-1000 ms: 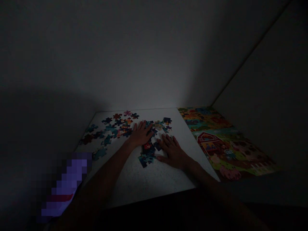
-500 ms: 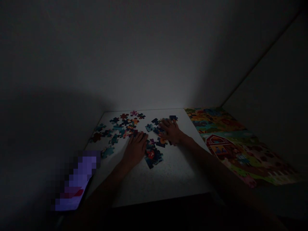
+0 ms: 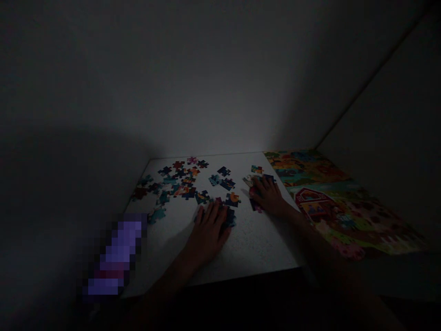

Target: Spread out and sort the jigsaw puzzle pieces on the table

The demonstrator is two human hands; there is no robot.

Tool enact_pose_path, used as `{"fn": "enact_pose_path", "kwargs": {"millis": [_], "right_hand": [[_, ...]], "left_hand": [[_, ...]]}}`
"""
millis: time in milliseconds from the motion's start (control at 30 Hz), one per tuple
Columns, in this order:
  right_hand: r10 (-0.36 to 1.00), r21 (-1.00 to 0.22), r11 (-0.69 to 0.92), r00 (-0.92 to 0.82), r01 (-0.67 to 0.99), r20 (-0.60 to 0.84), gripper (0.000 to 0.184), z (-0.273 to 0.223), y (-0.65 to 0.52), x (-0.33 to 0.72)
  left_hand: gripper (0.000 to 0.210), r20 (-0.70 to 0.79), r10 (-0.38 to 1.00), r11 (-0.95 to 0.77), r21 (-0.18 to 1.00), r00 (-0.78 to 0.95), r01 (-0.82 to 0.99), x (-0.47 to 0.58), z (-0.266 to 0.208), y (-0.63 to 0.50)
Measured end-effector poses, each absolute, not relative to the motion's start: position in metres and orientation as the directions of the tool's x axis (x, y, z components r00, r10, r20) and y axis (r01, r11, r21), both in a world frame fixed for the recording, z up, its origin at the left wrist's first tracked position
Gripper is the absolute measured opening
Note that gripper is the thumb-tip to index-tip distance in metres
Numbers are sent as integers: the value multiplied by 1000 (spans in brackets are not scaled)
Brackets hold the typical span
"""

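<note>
Both hands lie flat, fingers spread; left hand [image 3: 209, 225] covers joined puzzle pieces [image 3: 228, 216] at table [image 3: 248, 248] centre; right hand [image 3: 269, 195] presses small dark cluster [image 3: 257, 206]; cluster orientation unreadable in the dim light.

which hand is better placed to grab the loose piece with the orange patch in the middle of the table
Probably left. The left hand lies flat just below the orange-patched piece, while the right hand rests farther right on other pieces.
</note>
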State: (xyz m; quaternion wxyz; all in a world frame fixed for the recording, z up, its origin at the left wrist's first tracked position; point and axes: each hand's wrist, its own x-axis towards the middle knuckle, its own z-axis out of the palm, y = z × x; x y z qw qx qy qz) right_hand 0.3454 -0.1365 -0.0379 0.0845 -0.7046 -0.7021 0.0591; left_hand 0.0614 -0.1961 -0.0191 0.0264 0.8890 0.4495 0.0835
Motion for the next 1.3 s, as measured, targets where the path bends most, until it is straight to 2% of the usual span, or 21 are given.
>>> {"fn": "enact_pose_path", "kwargs": {"millis": [167,367,467,600,867,1000,1100,1200,1300], "right_hand": [[994,-104,95,-88,990,71,76,-46,-192,331],[981,-152,190,-180,970,79,79,-36,-223,314],[966,-190,258,-251,947,61,72,-23,-227,311],[928,-227,371,-365,900,72,65,-9,-225,307],[859,-178,507,-510,843,28,76,-4,-177,287],[861,-170,499,-508,849,-9,79,1,-134,277],[898,-167,424,-437,890,-51,77,-1,-100,278],[935,-175,331,-347,927,-75,76,-7,-76,287],[965,-210,246,-259,946,-39,75,-10,-65,304]], "left_hand": [[57,107,783,-622,141,612,771,110,-12,-166],[59,14,794,-601,171,608,781,147,-5,-106],[58,-39,813,-567,175,581,805,154,-1,-84],[62,-58,853,-507,145,519,849,144,1,-67],[65,-45,916,-395,65,398,916,83,2,-72],[58,21,915,-404,25,403,915,56,-3,-89],[55,88,898,-432,-6,431,902,37,-10,-103],[52,99,879,-472,30,467,881,19,-17,-113],[51,87,867,-497,97,490,862,9,-21,-119]]}}
